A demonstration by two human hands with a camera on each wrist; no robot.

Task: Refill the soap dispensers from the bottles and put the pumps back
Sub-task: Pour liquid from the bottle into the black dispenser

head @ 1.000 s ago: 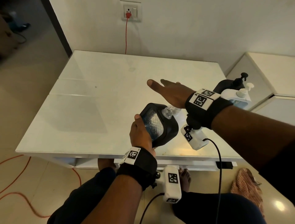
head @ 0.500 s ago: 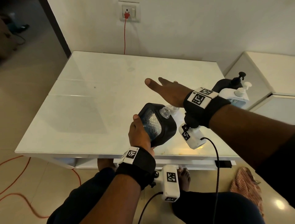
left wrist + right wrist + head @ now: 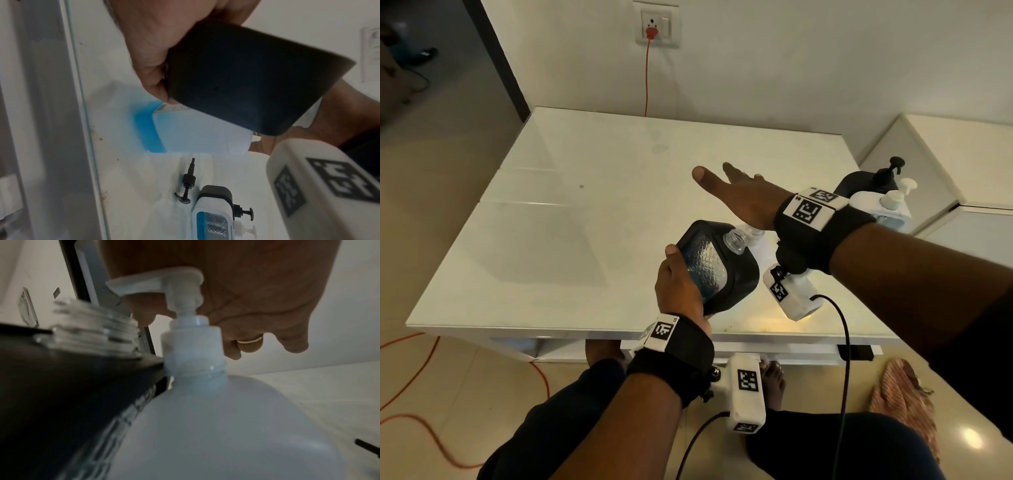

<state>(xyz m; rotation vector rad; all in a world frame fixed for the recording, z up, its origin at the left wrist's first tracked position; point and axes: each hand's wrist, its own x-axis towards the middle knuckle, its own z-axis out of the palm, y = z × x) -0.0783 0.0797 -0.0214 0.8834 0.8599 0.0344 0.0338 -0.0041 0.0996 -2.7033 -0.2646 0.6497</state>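
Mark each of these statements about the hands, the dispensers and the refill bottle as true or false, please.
1. The left hand grips the black dispenser, tilted. True.
2. That dispenser's pump is screwed on. False: its clear threaded neck is open, and a loose black pump lies on the table.
3. The right hand is flat, palm on the white pump of the refill bottle. True.
4. The right hand wears no ring. False: a gold ring shows on one finger.
5. Two more dispensers, one black and one white, stand at the table's right edge with pumps on. True.
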